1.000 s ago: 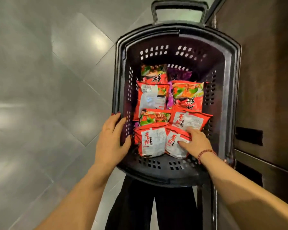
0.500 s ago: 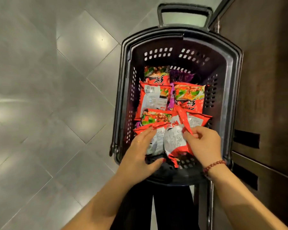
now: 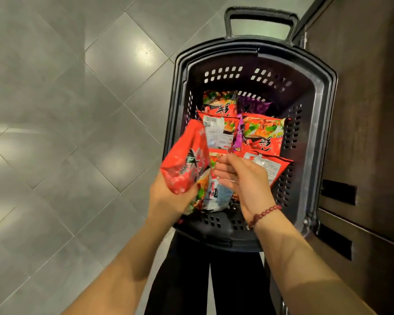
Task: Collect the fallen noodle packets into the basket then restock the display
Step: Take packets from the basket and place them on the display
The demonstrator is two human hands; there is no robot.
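Left hand (image 3: 168, 198) has just lifted a red packet (image 3: 184, 160) out of the basket (image 3: 323, 92), fingers gripping it; right hand (image 3: 243, 178) now open, empty. Restocking underway.

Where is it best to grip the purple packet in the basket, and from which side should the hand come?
Probably by the purple packet's upper part, coming from above. That part shows free near the far wall of the basket; its lower part is tucked under red packets, with only a thin strip showing between them. The right hand looks open and is nearer; the left hand holds a red packet.
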